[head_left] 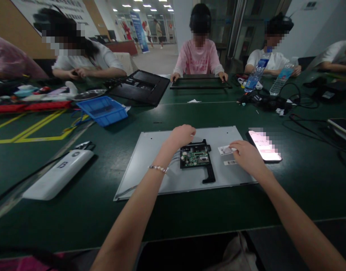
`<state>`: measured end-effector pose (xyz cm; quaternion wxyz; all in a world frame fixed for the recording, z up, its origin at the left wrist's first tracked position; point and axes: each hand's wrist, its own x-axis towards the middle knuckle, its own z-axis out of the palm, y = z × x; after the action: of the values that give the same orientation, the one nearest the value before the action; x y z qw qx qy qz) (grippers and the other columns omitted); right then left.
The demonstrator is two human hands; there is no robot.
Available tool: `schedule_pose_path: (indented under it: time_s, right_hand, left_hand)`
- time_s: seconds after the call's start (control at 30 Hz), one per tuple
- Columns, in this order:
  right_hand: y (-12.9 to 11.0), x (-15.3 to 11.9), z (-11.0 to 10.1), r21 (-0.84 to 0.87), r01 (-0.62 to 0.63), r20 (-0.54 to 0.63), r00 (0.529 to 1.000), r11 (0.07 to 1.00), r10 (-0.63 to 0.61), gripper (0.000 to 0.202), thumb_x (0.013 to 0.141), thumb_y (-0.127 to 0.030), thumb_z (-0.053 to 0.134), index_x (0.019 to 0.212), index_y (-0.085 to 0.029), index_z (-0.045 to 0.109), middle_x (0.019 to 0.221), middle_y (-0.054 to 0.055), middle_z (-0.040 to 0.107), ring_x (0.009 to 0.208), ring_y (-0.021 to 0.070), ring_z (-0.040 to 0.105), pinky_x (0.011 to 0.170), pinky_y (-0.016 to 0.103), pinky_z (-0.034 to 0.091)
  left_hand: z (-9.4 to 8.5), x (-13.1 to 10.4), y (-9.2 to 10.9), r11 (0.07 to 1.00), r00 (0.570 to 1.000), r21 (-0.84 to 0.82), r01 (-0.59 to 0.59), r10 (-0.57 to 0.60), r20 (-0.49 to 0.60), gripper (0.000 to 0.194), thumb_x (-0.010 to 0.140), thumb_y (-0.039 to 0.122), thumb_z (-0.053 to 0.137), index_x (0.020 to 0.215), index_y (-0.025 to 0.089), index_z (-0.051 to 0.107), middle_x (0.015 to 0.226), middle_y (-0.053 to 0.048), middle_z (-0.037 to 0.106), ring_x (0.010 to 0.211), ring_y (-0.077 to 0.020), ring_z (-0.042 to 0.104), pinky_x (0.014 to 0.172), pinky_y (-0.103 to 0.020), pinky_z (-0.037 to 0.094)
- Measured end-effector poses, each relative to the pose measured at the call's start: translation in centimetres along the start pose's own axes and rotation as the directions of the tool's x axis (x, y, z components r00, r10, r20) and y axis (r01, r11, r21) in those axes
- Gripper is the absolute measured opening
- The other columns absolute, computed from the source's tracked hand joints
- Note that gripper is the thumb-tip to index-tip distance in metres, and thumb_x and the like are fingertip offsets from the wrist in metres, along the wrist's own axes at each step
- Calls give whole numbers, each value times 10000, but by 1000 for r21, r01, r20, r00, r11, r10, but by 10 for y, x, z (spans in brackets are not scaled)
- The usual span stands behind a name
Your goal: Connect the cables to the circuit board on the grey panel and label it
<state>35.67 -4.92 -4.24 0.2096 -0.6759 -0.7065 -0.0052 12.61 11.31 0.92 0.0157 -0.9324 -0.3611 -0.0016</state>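
A flat grey display panel [150,150] lies on the table in front of me. On its middle sits a black bracket frame [209,174] with a green circuit board [195,159]. My left hand [183,136] is over the panel at the bracket's upper left corner, its fingers curled; what they grip, if anything, is hidden. My right hand [247,156] is over the panel's right side with thumb and fingers pinched. A small whitish bit shows at its fingertips, beside a white label [224,150]; I cannot make out what it is.
A lit phone [264,146] lies to the right of the panel, a white power bank [61,175] with a cable to the left. Farther back are a blue bin [103,111], a black monitor housing [141,87] and water bottles [282,77]. A person opposite holds a black frame [201,83].
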Motion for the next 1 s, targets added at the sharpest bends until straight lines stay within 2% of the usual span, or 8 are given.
schedule_pose_path:
  time_s: [0.1, 0.2, 0.4, 0.5, 0.63, 0.73, 0.87, 1.0]
  right_hand:
    - [1, 0, 0, 65, -2, -20, 1000, 998, 4, 286, 817, -126, 420, 963, -188, 659, 1038, 71, 644, 971, 215, 577, 863, 381, 452]
    - [0, 0, 1, 114, 9, -24, 1000, 993, -6, 260, 820, -149, 437, 936, -201, 663, 1012, 69, 650, 953, 221, 584, 857, 396, 455]
    - [-5, 0, 0, 154, 13, -11, 1000, 988, -12, 267, 820, -153, 438, 940, -209, 670, 1003, 66, 653, 940, 220, 587, 852, 402, 459]
    - [-6, 0, 0, 161, 20, -1, 1000, 987, -20, 277, 817, -149, 429, 936, -210, 672, 1002, 68, 652, 939, 222, 588, 841, 404, 462]
    - [-5, 0, 1, 155, 11, 8, 1000, 988, -13, 275, 815, -147, 430, 940, -205, 668, 999, 72, 651, 947, 225, 587, 837, 405, 463]
    - [-3, 0, 1, 153, -1, 2, 1000, 988, 0, 262, 819, -145, 436, 944, -200, 659, 999, 72, 648, 945, 220, 588, 833, 397, 464]
    - [-1, 1, 2, 157, -1, -6, 1000, 988, 2, 246, 827, -150, 441, 950, -198, 648, 992, 72, 645, 940, 215, 589, 829, 386, 465]
    - [1, 1, 2, 169, -2, -9, 1000, 986, 3, 238, 827, -156, 448, 954, -192, 645, 987, 74, 646, 939, 214, 590, 830, 380, 465]
  left_hand:
    - [4, 1, -2, 997, 999, -73, 17, -14, 40, 312, 732, 153, 517, 1016, 189, 643, 1062, -82, 639, 956, -205, 594, 805, -264, 438]
    - [8, 3, -7, 991, 996, -113, 66, -59, 61, 305, 713, 142, 533, 998, 153, 641, 995, -106, 649, 891, -210, 608, 764, -262, 444]
    - [13, 6, -14, 978, 989, -162, 129, -115, 95, 228, 671, 116, 556, 863, 154, 673, 829, -64, 684, 750, -180, 624, 671, -233, 443]
    - [17, 8, -15, 971, 988, -184, 151, -142, 61, 189, 702, 165, 553, 835, 162, 687, 846, -62, 693, 784, -182, 629, 704, -233, 447]
    - [23, 12, -16, 955, 977, -216, 206, -212, -7, 249, 762, 207, 500, 922, 169, 687, 928, -66, 696, 843, -176, 631, 743, -231, 454]
    - [25, 13, -16, 940, 965, -230, 252, -263, -19, 257, 766, 215, 498, 927, 163, 692, 922, -71, 701, 833, -174, 638, 724, -224, 465]
    - [23, 10, -16, 926, 946, -210, 314, -325, -19, 256, 748, 231, 536, 939, 152, 687, 915, -98, 701, 840, -199, 645, 730, -243, 477]
    - [11, 4, -14, 912, 924, -162, 376, -382, -11, 299, 753, 285, 546, 983, 136, 668, 958, -143, 687, 878, -242, 640, 759, -297, 482]
